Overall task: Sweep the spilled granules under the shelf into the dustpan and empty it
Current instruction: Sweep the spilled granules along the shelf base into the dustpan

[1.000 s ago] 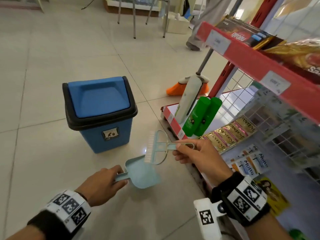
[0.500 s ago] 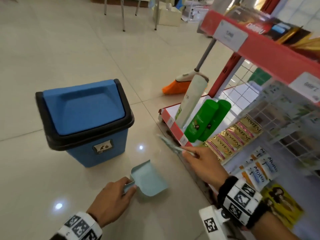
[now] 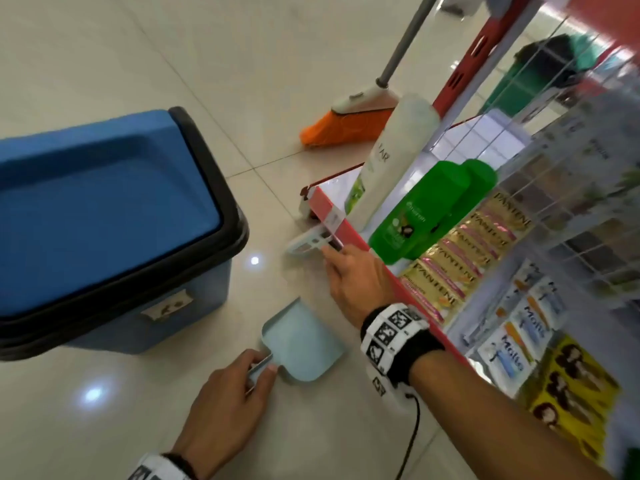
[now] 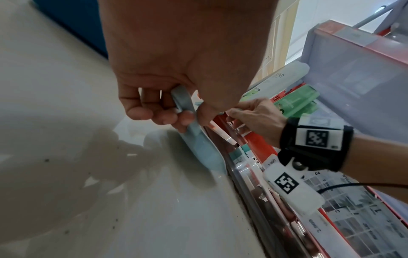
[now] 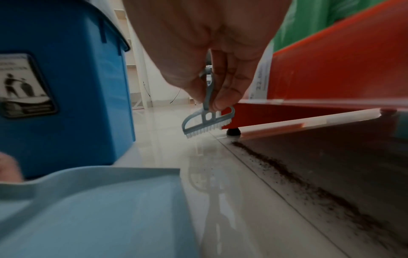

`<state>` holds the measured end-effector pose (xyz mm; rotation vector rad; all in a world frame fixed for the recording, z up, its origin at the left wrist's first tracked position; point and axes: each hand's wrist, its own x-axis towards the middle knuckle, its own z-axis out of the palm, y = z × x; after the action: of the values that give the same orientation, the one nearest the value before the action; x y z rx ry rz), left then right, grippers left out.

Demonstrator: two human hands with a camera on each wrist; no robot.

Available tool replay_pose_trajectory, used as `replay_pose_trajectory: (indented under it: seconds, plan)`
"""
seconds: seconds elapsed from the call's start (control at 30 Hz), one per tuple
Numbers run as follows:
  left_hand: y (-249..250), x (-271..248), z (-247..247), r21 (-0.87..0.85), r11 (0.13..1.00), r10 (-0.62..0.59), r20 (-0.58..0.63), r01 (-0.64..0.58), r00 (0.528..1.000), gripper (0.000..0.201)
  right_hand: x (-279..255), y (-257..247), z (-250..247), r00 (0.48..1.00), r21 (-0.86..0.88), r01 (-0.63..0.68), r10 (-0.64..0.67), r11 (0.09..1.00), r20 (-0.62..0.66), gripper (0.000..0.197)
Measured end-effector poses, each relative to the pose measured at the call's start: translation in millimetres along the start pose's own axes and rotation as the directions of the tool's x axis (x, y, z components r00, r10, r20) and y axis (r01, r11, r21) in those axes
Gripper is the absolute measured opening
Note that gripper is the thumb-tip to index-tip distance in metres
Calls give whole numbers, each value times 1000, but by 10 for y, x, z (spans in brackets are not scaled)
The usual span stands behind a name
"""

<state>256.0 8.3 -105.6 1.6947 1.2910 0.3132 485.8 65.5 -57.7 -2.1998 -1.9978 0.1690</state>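
While the left hand (image 3: 228, 393) curls round the dustpan (image 3: 304, 344) handle on the floor, the right hand (image 3: 356, 278) pinches the small brush (image 5: 207, 122) just above it. Only the right wrist view shows dark granules (image 5: 309, 188) beneath the shelf (image 5: 331, 78).

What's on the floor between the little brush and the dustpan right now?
Mostly bare tile. In the right wrist view, only a few stray specks lie between the brush and the dustpan; the main line of granules runs under the shelf.
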Motion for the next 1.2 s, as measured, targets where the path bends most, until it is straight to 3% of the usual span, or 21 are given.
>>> replay_pose_trajectory:
  seconds: [0.13,0.3,0.47,0.6,0.77,0.97,1.2]
  plan:
    - [-42,-3,-100,-52,996,-73,39,75,997,12,131,-32,56,995,-68,-100,99,993,-12,24]
    - [-89,-143,-171,-65,988,-132,75,137,988,13,287,-155,178,984,-203,-176,177,963,-11,26]
    - [-147,-269,-188,-46,979,-191,117,198,974,13,342,-208,260,968,-199,-203,226,959,104,22]
    - [-179,-311,-168,-26,980,-194,124,199,973,12,-15,-48,183,943,-156,-232,261,960,205,21]
    - [-152,-338,-141,-13,984,-177,129,180,976,25,-621,193,-50,956,-104,-208,225,973,186,25]
    - [-58,-396,-81,32,986,-167,170,164,971,21,-473,105,-180,995,-61,-94,96,994,29,22]
    - [-14,-504,-73,-6,986,-164,150,166,975,29,-469,158,-50,970,-169,-160,187,973,157,23]
